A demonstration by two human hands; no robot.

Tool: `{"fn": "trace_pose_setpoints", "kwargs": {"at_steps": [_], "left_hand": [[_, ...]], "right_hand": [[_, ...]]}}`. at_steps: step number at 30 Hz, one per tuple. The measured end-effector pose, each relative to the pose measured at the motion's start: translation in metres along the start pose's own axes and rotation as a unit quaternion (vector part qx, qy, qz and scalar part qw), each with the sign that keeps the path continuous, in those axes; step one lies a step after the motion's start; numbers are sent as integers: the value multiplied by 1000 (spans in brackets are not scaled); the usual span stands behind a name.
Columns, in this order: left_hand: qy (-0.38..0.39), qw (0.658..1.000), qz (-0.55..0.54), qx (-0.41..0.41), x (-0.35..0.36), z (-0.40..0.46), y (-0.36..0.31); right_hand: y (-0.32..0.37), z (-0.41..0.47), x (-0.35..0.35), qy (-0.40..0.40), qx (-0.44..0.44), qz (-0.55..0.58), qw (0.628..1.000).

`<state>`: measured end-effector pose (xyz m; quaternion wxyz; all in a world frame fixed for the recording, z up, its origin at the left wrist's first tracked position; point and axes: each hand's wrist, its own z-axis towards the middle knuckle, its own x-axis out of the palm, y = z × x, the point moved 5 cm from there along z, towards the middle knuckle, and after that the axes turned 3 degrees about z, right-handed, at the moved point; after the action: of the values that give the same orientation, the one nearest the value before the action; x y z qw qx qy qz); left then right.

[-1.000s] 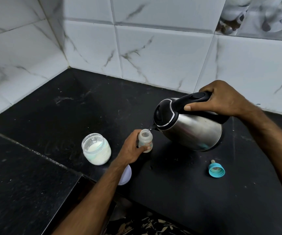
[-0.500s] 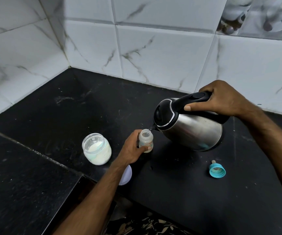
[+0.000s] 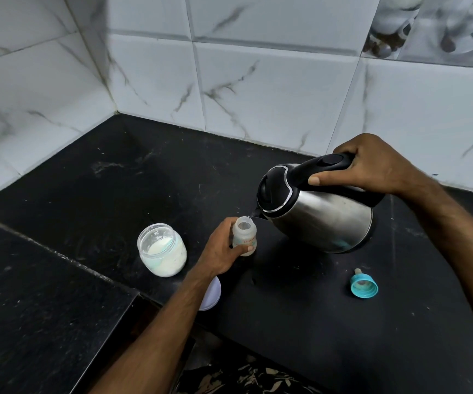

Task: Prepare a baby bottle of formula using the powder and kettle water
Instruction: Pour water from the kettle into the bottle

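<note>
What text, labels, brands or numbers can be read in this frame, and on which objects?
None can be read.
Small clear plastic baby bottle in the left hand: orange-red print, too small and blurred to read.
Steel kettle with black handle, held by the right hand: no marking shows.

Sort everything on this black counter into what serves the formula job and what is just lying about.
In use:
small translucent plastic baby bottle, gripped by the left hand
tilted steel kettle with black handle, held by the right hand
open glass jar of white powder
teal bottle cap with teat

Lying about:
white round lid, half hidden by the left forearm; probably the jar's.
</note>
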<state>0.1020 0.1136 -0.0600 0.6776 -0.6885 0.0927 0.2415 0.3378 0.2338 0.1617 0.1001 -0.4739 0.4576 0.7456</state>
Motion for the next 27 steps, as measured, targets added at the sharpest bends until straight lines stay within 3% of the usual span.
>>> {"fn": "trace_pose_setpoints", "kwargs": {"at_steps": [12, 27], "left_hand": [[2, 1000, 11, -7, 0, 0, 1], [0, 999, -22, -27, -4, -10, 2]], "right_hand": [[-11, -5, 4, -9, 15, 30, 999], [-44, -8, 22, -124, 48, 257, 957]]}}
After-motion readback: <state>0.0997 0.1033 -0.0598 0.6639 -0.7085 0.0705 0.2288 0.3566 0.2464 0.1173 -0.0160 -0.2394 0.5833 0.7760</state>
